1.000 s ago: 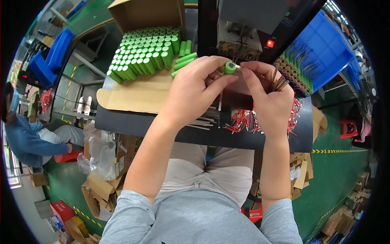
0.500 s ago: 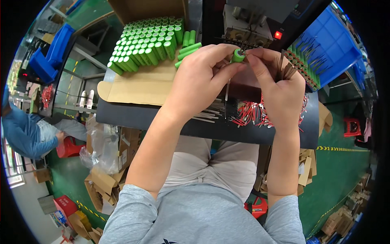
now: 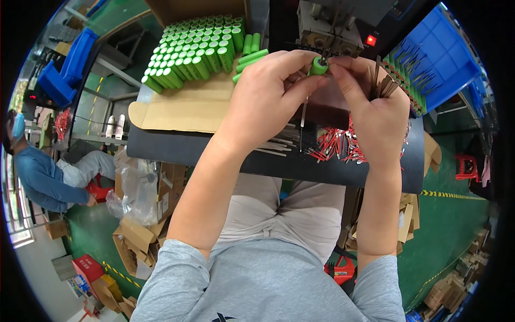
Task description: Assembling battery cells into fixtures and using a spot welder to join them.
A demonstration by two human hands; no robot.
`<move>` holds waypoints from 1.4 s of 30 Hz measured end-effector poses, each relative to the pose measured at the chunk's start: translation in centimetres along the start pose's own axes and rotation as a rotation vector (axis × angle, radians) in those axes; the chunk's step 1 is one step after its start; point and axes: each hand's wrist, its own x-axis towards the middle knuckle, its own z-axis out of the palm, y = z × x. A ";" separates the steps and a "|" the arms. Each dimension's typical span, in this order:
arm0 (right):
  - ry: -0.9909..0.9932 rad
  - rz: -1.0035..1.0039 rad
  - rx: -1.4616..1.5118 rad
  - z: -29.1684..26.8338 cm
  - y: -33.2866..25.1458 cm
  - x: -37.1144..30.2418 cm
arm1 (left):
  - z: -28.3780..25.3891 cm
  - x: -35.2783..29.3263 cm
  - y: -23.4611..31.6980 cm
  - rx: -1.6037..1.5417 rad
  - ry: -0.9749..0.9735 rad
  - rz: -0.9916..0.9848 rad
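Note:
A green cylindrical battery cell [image 3: 318, 66] is gripped between the thumb and fingers of my left hand [image 3: 265, 96], its end tilted up under the dark electrode tips of a bench spot welder [image 3: 328, 31]. My right hand [image 3: 375, 110] is closed, its thumb and forefinger pinched right beside the cell's end. Whatever lies between those two fingertips is too small to make out. A bunch of thin metal strips [image 3: 385, 87] sticks out of the same hand, held by the other fingers.
Rows of green cells [image 3: 193, 51] stand on cardboard [image 3: 177, 115] at the left. Loose metal strips [image 3: 276, 146] and red-and-silver pieces [image 3: 340, 144] lie on the black table [image 3: 204, 153]. Cells with upright strips stand by a blue bin [image 3: 440, 48] at right. Another person [image 3: 45, 177] sits far left.
Both hands and the cell have shifted slightly up and to the right in the picture. The seated person at left has straightened, with the head now showing. My grip looks the same.

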 end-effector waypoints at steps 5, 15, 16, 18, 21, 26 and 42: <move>0.003 -0.006 -0.018 0.0 0.0 0.0 | 0.2 -0.1 -0.2 -0.056 0.002 -0.014; -0.027 0.018 0.032 0.1 0.1 0.0 | -0.2 -0.2 0.2 -0.077 -0.006 -0.085; -0.025 0.012 0.034 0.2 -0.3 -0.1 | -0.4 -0.2 0.3 -0.093 -0.012 -0.105; -0.035 0.085 0.085 0.2 -1.1 -0.5 | -0.7 -0.4 0.6 -0.116 -0.025 -0.118; -0.035 0.102 0.130 -0.7 -1.3 -1.4 | -1.0 -1.0 1.5 -0.108 -0.096 -0.078; -0.186 0.203 0.282 -3.8 -1.9 -3.6 | -0.2 -3.0 4.0 -0.197 -0.109 -0.022; 0.551 0.103 -0.491 -15.3 6.3 -1.5 | 5.1 -9.8 2.2 -0.351 -0.330 -0.350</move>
